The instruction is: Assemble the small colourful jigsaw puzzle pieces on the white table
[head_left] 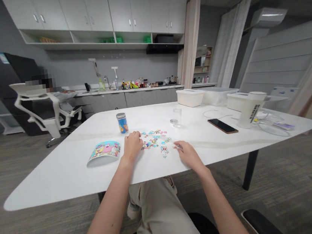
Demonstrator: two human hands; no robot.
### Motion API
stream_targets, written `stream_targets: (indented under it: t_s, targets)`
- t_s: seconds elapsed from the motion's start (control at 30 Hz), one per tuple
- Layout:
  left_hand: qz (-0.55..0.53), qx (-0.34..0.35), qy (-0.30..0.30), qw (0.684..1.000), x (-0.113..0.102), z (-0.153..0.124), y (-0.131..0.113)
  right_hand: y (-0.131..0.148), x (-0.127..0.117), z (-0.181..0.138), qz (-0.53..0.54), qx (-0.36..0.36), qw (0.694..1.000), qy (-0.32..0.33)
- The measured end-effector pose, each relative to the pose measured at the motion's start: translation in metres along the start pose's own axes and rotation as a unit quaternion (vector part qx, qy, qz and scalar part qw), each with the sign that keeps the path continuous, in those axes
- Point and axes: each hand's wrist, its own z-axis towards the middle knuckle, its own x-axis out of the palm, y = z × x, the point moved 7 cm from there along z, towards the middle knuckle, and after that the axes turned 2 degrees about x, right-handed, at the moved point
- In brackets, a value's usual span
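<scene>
A grey-walled office kitchen with white glossy wall cabinets (97, 10), an open shelf beneath them and a long counter (130, 90) crowded with small bottles. The floor is grey, low-pile carpet. At ten o'clock a person sits in a white mesh-backed office chair (41, 108). Pale curtains hang at one o'clock.

In front stretches a large white table (52, 175), smooth and faintly shiny, with rounded corners and dark legs. At its centre lies a loose scatter of small, colourful cardboard puzzle pieces (154, 140), flat on the surface. The left hand (132, 144) rests palm down at the nine o'clock edge of the scatter, fingers curled together over the nearest pieces; whether it grips one cannot be told. The right hand (185, 152) lies at the five o'clock edge, fingers stretched forward and close together, tips touching the table beside a piece; whether it pinches anything cannot be told.

At nine o'clock from the left hand sits a curved, glossy picture card (105, 151) printed with bright cartoon figures. At twelve o'clock stands a small cylindrical tin (122, 123) with a silver lid and blue label. A clear plastic cup (177, 115) and a small round lid (173, 121) stand at one o'clock. Further right lie a dark phone (223, 126), flat, a tall white jug (251, 109) and several white rectangular lidded boxes (190, 97).
</scene>
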Motion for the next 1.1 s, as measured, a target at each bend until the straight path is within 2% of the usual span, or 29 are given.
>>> stream_targets:
  t_s: [0.27,0.8,0.97,1.1]
  targets:
    - [-0.001,0.012,-0.011,1.000,0.003,0.000,0.000,0.008,-0.004,-0.002,0.014,-0.017,1.000,-0.012]
    - [0.023,0.036,0.003,0.999,0.004,-0.003,-0.005,0.014,0.001,-0.002,0.022,-0.032,0.999,0.029]
    - [0.008,0.060,0.001,0.998,0.005,-0.002,-0.013,0.012,0.002,0.000,0.047,-0.026,0.998,0.025]
    - [-0.019,0.123,0.013,0.992,0.008,-0.002,-0.031,0.013,0.004,0.000,0.036,-0.026,0.998,0.040]
